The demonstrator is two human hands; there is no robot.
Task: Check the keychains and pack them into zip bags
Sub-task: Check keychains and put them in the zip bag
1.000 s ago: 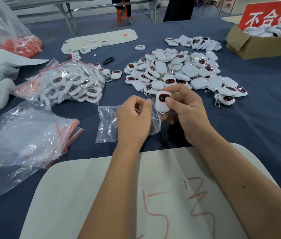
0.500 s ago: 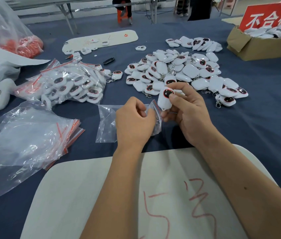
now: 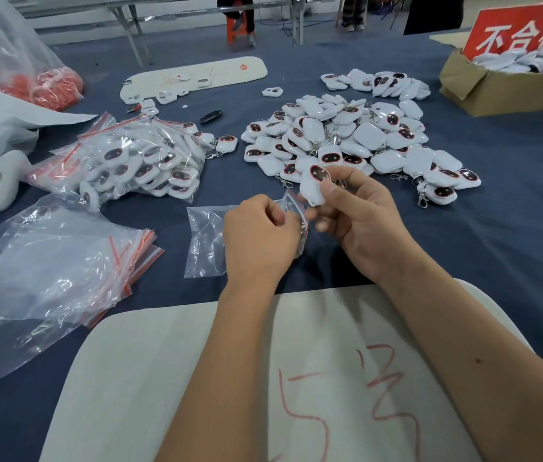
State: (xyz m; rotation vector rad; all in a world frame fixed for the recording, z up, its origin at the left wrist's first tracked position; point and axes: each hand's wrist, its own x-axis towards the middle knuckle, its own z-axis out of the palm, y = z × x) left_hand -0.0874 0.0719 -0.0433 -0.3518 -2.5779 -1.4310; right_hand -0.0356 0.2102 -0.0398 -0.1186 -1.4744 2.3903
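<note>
left hand (image 3: pixel 260 235) pinches zip bag (image 3: pixel 207 241) | right hand (image 3: pixel 360 221) holds keychain (image 3: pixel 313 185) | keychain pile (image 3: pixel 356 138) behind

This looked like a small factory packing floor or workshop. A long table (image 3: pixel 513 261) under dark blue cloth carried a loose heap of identical white keychains (image 3: pixel 346 138), a stack of empty zip bags (image 3: pixel 57 271) near its left edge, and a cardboard box (image 3: pixel 496 91) with a red sign (image 3: pixel 526 31) at the far right corner.

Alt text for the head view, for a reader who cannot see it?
A person's right hand pinches a white keychain at the mouth of a clear zip bag held by the left hand. Loose keychains lie beyond on the blue table.
</note>
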